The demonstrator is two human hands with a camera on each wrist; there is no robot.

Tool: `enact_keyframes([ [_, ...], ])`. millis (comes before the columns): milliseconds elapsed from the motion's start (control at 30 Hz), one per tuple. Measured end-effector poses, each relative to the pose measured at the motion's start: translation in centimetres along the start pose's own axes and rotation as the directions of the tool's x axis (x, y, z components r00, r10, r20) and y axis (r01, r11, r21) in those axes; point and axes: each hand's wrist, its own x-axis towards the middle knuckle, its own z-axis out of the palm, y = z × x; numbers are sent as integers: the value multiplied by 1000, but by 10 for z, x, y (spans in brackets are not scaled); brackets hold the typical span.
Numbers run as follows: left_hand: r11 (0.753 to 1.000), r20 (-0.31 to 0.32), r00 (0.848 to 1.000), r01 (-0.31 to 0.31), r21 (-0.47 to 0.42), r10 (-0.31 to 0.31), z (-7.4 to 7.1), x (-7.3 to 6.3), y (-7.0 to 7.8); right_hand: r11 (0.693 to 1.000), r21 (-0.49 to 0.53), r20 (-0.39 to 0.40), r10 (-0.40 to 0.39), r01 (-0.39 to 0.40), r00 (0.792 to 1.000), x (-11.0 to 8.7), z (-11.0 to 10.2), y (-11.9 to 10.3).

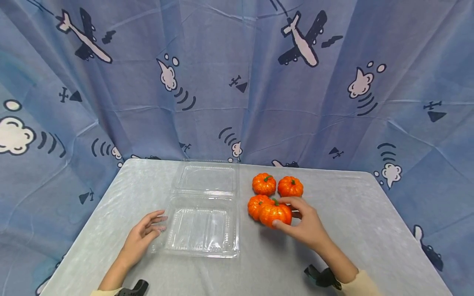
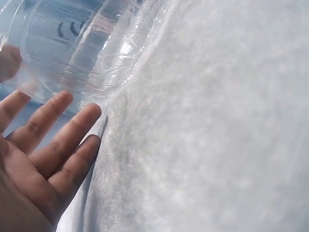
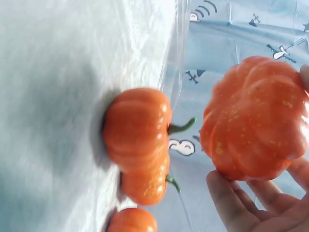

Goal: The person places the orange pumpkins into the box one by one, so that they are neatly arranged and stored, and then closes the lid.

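Blue fabric printed with airplanes and clouds (image 1: 207,123) hangs behind a table (image 1: 370,226) with a pale grey cover. At the left, the left hand (image 1: 138,238) holds nothing; its fingers are spread and loosely bent beside the near-left edge of a clear plastic container (image 1: 201,228), which lies with its lid (image 1: 207,179) folded back. Whether the fingertips touch the plastic is hard to tell, as its transparent rim blurs in the left wrist view. To the right stand three orange pumpkins: the front pumpkin (image 1: 255,205), partly hidden, the rear-left pumpkin (image 1: 263,185) and the rear-right pumpkin (image 1: 290,186). Just before them, the right hand (image 1: 307,228) grips the held pumpkin (image 1: 275,216) above the table, thumb and fingers parted about its width. In the right wrist view, this hand and the lowest pumpkin are cut off by the frame.
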Motion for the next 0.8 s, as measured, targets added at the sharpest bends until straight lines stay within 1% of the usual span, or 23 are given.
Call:
enact_keyframes([
  [400, 1000, 1, 1000, -16, -8, 16, 0, 0, 2, 997, 66, 37, -45, 43, 998, 9, 26, -15],
  [567, 1000, 2, 1000, -10, -8, 10, 0, 0, 2, 991, 123, 61, -65, 57, 996, 13, 36, -23],
  [800, 1000, -4, 1000, -12, 0, 12, 0, 0, 0, 992, 114, 86, -56, 46, 995, 19, 52, -36],
])
